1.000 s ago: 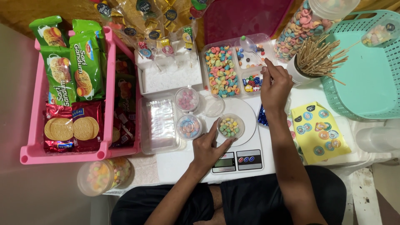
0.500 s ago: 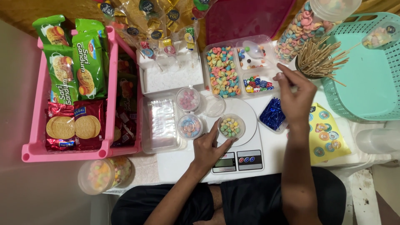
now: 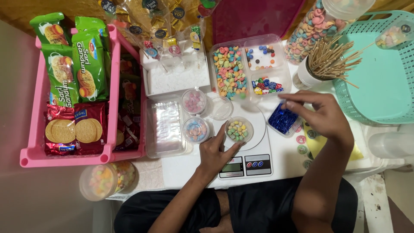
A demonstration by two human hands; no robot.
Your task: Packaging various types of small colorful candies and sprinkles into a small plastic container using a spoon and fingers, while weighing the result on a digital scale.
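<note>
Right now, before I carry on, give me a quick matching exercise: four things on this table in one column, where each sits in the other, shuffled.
Things:
1. small cup of sweets
2. wooden skewers
3. biscuit packets
4. blue foil twist ties

Places:
A. in the pink crate at the far left
B. on the kitchen scale, at the fingers of the left hand
C. in a clear tray under the fingers of the right hand
D. upright in a white cup beside the teal basket

Pairs: 1-B, 2-D, 3-A, 4-C
</note>
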